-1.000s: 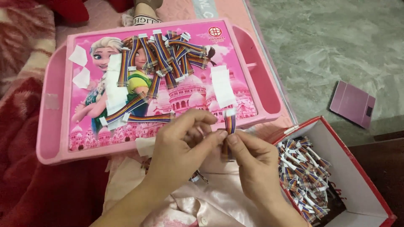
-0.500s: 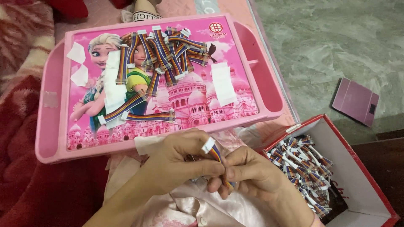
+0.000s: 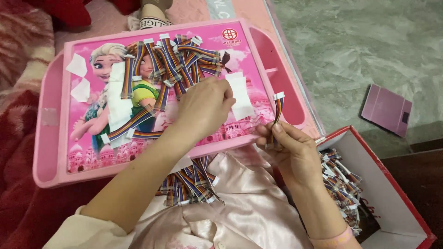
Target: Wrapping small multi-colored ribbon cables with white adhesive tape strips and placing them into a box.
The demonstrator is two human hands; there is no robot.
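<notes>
My right hand (image 3: 291,148) pinches a short rainbow ribbon cable (image 3: 277,107) with a white connector on top, held upright near the pink tray's right edge. My left hand (image 3: 204,107) reaches over the pink tray table (image 3: 51,138), fingers curled just below a pile of rainbow cables (image 3: 171,60) and beside a white paper strip (image 3: 240,96). Whether it holds anything is hidden. More cables (image 3: 191,182) lie on pink satin fabric (image 3: 240,207) on my lap.
A red-edged cardboard box (image 3: 392,184) at the right holds several more cables. White paper scraps (image 3: 78,76) lie on the tray's left part. A small pink rectangular card (image 3: 386,109) rests on the grey-green floor. Red blanket (image 3: 18,184) lies to the left.
My hands have separated. The left hand moved up onto the tray toward the cable pile, while the right hand lifted a cable upright to the right.
</notes>
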